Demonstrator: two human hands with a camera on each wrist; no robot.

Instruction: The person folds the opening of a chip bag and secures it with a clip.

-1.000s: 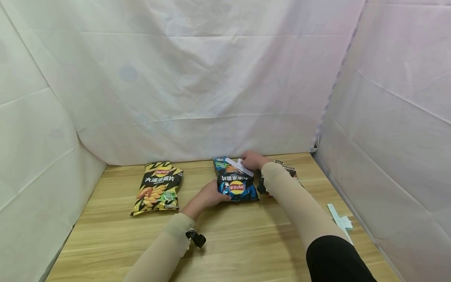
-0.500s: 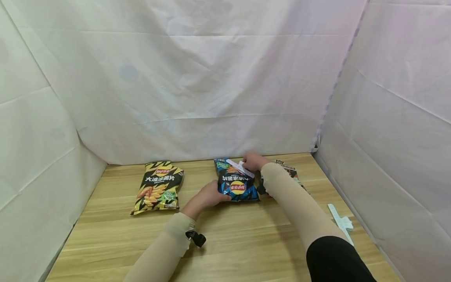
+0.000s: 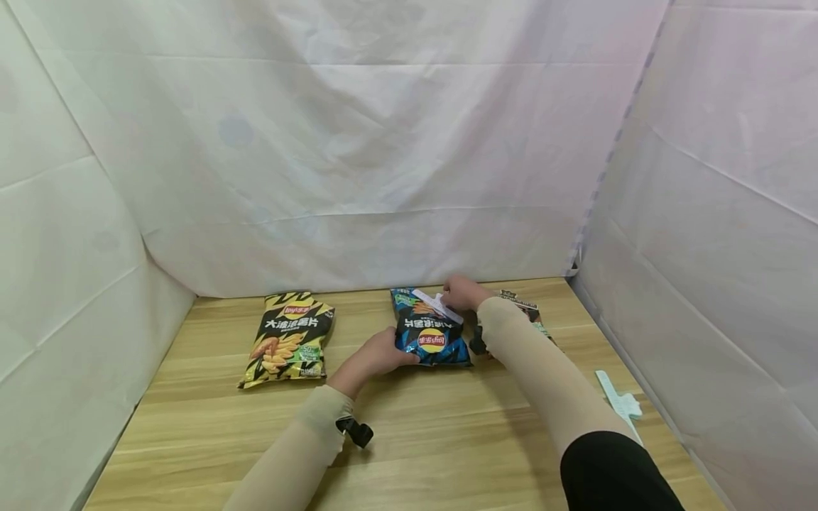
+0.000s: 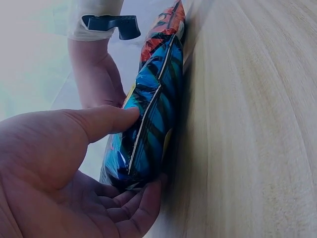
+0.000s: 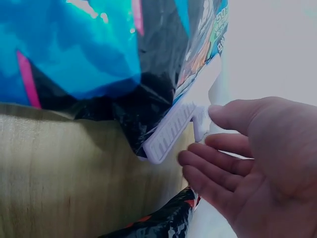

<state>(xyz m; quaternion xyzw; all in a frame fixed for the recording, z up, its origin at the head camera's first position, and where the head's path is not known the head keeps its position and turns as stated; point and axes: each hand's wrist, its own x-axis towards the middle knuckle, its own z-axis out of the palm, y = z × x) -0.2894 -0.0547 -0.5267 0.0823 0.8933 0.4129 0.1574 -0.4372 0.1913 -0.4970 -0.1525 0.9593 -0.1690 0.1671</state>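
Observation:
A blue and black bag of chips (image 3: 431, 339) lies at the back middle of the table. My left hand (image 3: 383, 353) holds its near left corner, thumb on top and fingers curled underneath, as the left wrist view shows. Across the far end of the bag sits a pale lilac bag clip (image 3: 437, 306), set aslant over a corner. My right hand (image 3: 465, 293) pinches the clip's handle between thumb and index finger. Seen from the right wrist, the clip's toothed bar (image 5: 171, 131) runs along the bag's dark edge, and the other fingers are loosely bent below.
A yellow and black chip bag (image 3: 287, 339) lies to the left. Partly hidden behind my right forearm is a dark bag with red parts (image 3: 532, 312). A pale blue clip (image 3: 618, 403) rests near the table's right edge. White cloth walls (image 3: 383, 142) enclose the table.

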